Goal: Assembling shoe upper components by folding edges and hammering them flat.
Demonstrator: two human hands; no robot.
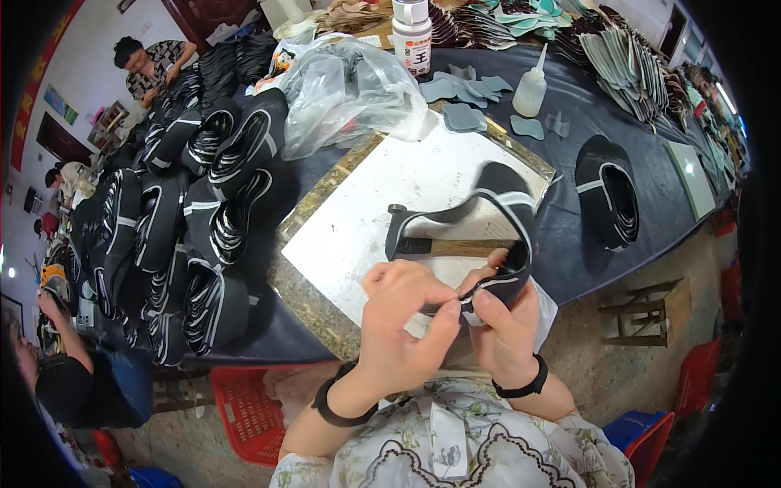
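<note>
while both hands pinch the black, white-edged curved fabric shoe upper [496, 236], left hand [403, 317] and right hand [504, 325] closed tight on its rim just in front of the wooden-handled hammer [447, 246], a slipping fingertip might let the folded edge spring open.

table [561, 244] (dark cloth) | marble slab [358, 228], hammer [439, 244], black shoe uppers [203, 211], glue bottle [530, 85]

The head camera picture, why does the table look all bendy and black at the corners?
In the head view, the fisheye lens curves the table edge and leaves dark corners; the white slab glares pale under the light; both hands, left and right, look sharp, not blurred.
</note>
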